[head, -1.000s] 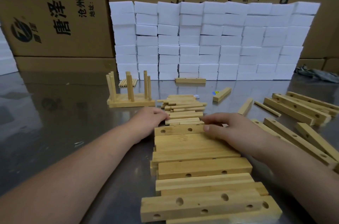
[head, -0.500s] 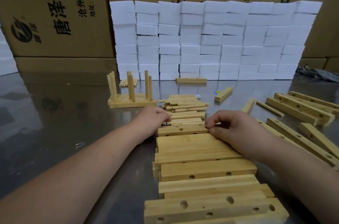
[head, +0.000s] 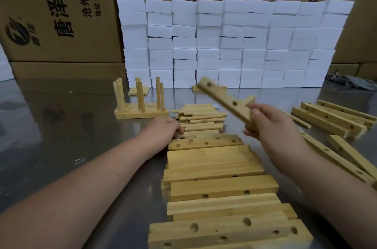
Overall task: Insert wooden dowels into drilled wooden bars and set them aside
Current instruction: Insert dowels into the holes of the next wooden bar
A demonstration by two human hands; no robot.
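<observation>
I see the right hand (head: pixel 271 124) gripping one drilled bar (head: pixel 223 101) by its near end, thumb on top and fingers curled underneath. The bar is clear of the steel table (head: pixel 51 126) and tilted, with its far end pointing up and to the left, over the pile of dowels (head: pixel 201 120) at the table's middle. The left hand (head: pixel 165 128) rests at the left side of that pile with its fingers curled against the dowels; I cannot tell whether it pinches one. A row of bars (head: pixel 214 167) lies side by side from the pile back to the near edge, between my two forearms. Left of the pile stands an assembled bar with upright dowels (head: pixel 140 110). More loose bars (head: pixel 330 118) lie toward the right edge. White foam blocks (head: pixel 234 44) are stacked along the far edge, with cardboard boxes (head: pixel 61 14) behind them.
</observation>
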